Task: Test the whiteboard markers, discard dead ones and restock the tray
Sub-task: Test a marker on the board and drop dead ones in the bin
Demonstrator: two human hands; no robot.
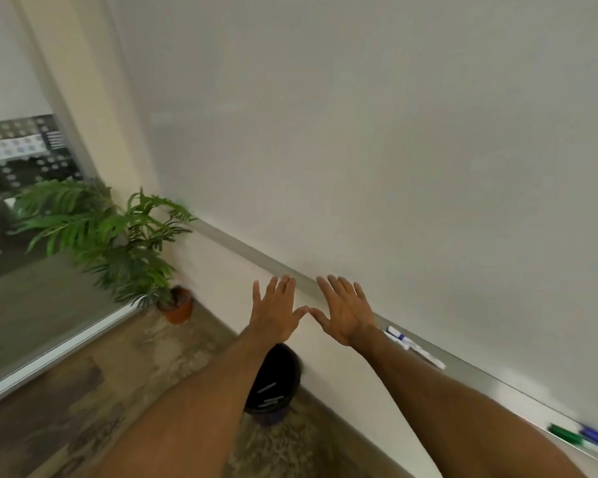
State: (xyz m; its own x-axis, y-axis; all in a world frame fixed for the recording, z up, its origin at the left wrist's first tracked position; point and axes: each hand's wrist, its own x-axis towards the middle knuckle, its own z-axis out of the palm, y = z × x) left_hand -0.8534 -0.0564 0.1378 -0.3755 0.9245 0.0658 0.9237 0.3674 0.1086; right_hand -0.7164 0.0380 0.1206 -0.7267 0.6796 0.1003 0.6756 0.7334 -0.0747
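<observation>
At far left is a glass wall panel (32, 270) with a dotted frosted band. In front of it a green leafy fern-like plant (97, 232) stands in a round terracotta pot (175, 308) on the wood-patterned floor (66, 391), in the corner by the cream wall.

Further right a round black waste bin (273, 374) sits on the floor against the wall, partly behind the left forearm. A few pale, blurred marker-like sticks (268, 391) lie inside it.

Above the bin the left hand (275, 313) is spread flat, fingers straight and apart, grasping nothing. Just beside it the right hand (346, 312) is splayed the same way and is also empty. The two thumb tips almost meet; whether they touch cannot be told. Both hands are held up in front of the wall and the lower edge of the large white whiteboard (359, 132).

Along that edge runs a long grey metal tray (490, 377). On it, just right of the right wrist, lie white whiteboard markers with blue caps (411, 346). Well apart from them, at the far right, a green marker (564, 434) and a blue-violet marker (597, 436) lie side by side on the tray.
</observation>
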